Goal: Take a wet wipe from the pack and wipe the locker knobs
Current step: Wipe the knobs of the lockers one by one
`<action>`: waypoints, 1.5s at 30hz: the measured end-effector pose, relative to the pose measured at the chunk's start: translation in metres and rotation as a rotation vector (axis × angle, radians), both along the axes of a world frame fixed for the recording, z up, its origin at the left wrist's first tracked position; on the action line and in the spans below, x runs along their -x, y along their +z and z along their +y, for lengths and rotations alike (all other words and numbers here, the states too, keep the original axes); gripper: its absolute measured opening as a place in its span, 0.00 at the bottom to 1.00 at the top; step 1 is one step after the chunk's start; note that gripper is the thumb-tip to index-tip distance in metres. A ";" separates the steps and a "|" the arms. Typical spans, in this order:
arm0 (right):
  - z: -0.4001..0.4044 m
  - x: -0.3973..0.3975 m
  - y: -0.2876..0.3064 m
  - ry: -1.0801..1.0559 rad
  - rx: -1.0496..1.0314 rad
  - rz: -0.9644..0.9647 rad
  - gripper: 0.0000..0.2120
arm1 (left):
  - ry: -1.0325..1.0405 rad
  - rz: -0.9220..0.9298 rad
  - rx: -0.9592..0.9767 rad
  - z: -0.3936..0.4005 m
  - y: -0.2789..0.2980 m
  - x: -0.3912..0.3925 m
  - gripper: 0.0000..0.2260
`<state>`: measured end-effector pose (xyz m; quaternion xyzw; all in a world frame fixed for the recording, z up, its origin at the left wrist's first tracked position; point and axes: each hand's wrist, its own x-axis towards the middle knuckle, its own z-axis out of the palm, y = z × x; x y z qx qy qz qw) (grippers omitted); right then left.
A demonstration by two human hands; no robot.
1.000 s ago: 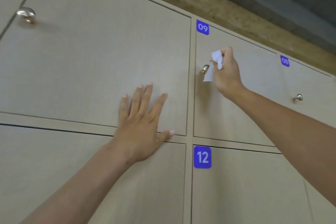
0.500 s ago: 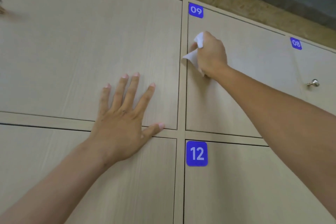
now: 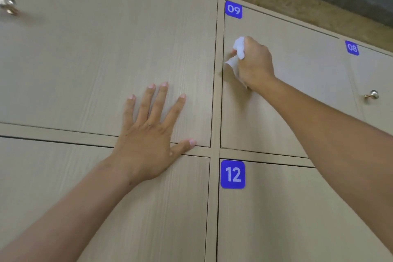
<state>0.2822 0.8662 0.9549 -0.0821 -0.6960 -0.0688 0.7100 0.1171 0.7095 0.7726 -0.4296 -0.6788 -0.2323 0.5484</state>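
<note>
The right hand (image 3: 254, 64) is fisted around a wet wipe (image 3: 238, 53) at locker 09's hidden knob, so wiping is under way. The left hand (image 3: 148, 134) lies spread flat on the neighbouring door; the knobs at far right (image 3: 372, 94) and upper left (image 3: 7, 4) look left to do.

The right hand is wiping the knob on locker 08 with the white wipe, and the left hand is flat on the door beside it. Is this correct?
Not quite: the head view shows the right hand with the wipe on locker 09, not 08. The left hand is flat on the neighbouring door.
</note>
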 end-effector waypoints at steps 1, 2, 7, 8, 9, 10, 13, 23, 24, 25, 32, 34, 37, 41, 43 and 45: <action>0.002 0.002 -0.001 -0.044 -0.009 -0.005 0.21 | 0.010 -0.007 0.003 0.001 0.000 0.000 0.44; 0.004 0.003 -0.001 -0.084 -0.010 -0.011 0.17 | 0.021 -0.009 0.008 0.001 0.001 0.001 0.44; 0.008 -0.004 -0.004 -0.001 0.070 -0.040 0.11 | 0.020 -0.003 -0.004 -0.001 0.000 -0.001 0.43; 0.010 -0.007 -0.011 -0.074 0.022 -0.043 0.12 | 0.004 -0.006 -0.006 -0.001 -0.003 -0.002 0.42; 0.015 -0.011 -0.023 -0.160 -0.011 -0.039 0.16 | -0.013 -0.016 0.000 0.000 -0.010 -0.003 0.42; 0.019 -0.016 -0.037 -0.245 -0.036 -0.004 0.18 | -0.021 -0.020 0.015 0.000 -0.017 -0.004 0.41; 0.031 -0.029 -0.084 -0.315 -0.072 0.108 0.17 | -0.049 -0.026 0.070 0.000 -0.048 -0.011 0.42; 0.008 -0.040 -0.301 0.144 0.205 -0.115 0.11 | -0.149 -0.073 0.195 -0.006 -0.163 -0.047 0.41; 0.003 -0.041 -0.325 0.184 0.246 -0.197 0.09 | -0.140 -0.073 0.205 -0.005 -0.171 -0.049 0.41; -0.003 -0.042 -0.347 0.210 0.282 -0.277 0.08 | -0.132 -0.070 0.212 -0.004 -0.178 -0.049 0.41; -0.023 -0.044 -0.412 0.056 0.284 -0.614 0.17 | -0.054 -0.056 0.234 0.000 -0.210 -0.039 0.41; -0.020 -0.041 -0.412 -0.017 0.243 -0.617 0.15 | -0.011 -0.017 0.223 0.001 -0.213 -0.034 0.41; -0.018 -0.034 -0.412 -0.129 0.124 -0.590 0.12 | 0.019 0.030 0.204 0.004 -0.215 -0.028 0.41; -0.023 -0.026 -0.406 -0.074 0.164 -0.543 0.14 | 0.032 0.065 0.172 0.007 -0.216 -0.026 0.40; -0.021 -0.026 -0.405 -0.022 0.234 -0.485 0.09 | 0.034 0.072 0.165 0.007 -0.216 -0.026 0.40; -0.018 -0.028 -0.411 0.079 0.304 -0.492 0.06 | 0.031 0.073 0.163 0.007 -0.216 -0.025 0.40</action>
